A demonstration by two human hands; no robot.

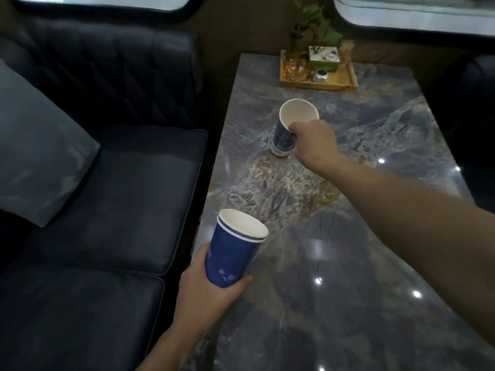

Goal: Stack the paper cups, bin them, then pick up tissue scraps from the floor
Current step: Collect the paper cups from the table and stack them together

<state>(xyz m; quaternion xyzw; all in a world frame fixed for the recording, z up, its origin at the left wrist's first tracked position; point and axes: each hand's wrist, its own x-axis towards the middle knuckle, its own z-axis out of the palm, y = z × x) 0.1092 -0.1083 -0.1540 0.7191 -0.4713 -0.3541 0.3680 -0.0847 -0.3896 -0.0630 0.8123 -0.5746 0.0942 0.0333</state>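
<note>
My left hand (203, 285) holds the stack (235, 247) of two cups at 6 o'clock, mouth up. My right hand (313, 140) grips the last cup (292, 124) by its rim on the table (348, 236) at 12 o'clock. I should lift it straight and drop it squarely into the stack.

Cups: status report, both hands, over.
Left hand holds two nested cups. Right hand grip on third cup, tilted on table. Path between clear.

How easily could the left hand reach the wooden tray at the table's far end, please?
Probably not easily: the left hand is shut on two nested blue paper cups, and the wooden tray sits far off.
</note>
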